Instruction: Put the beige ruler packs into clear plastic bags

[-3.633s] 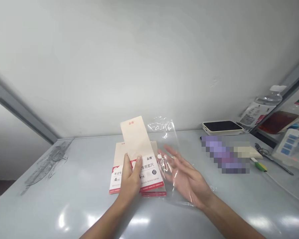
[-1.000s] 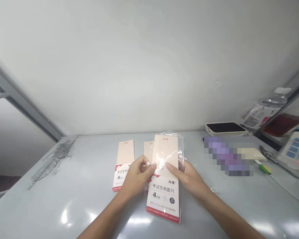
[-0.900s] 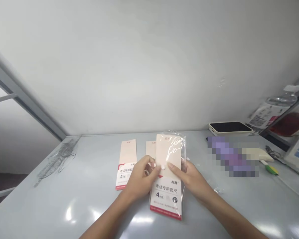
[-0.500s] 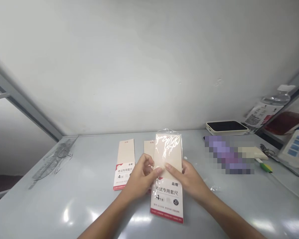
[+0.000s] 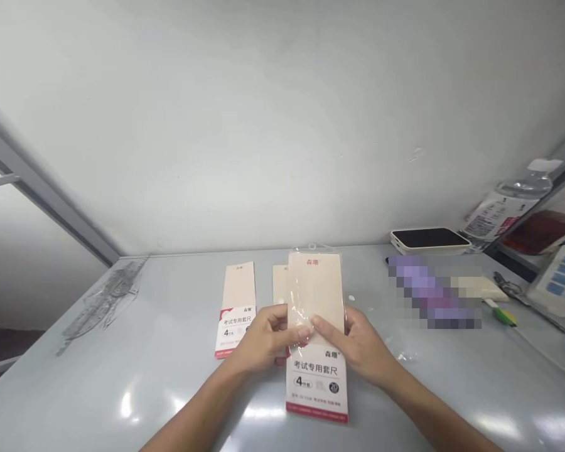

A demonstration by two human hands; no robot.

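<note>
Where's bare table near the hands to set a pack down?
Bare glossy grey tabletop lies left of the cream-and-red ruler card, out to the grey scribbled marking. Another patch lies right of the right hand, below the pixelated blurred item. Crowded: around the left hand and the clear-bagged cream ruler pack.

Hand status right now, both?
Left hand: closed, holding the bagged ruler set at its left edge.
Right hand: closed, holding the same packet at its right edge.
</note>
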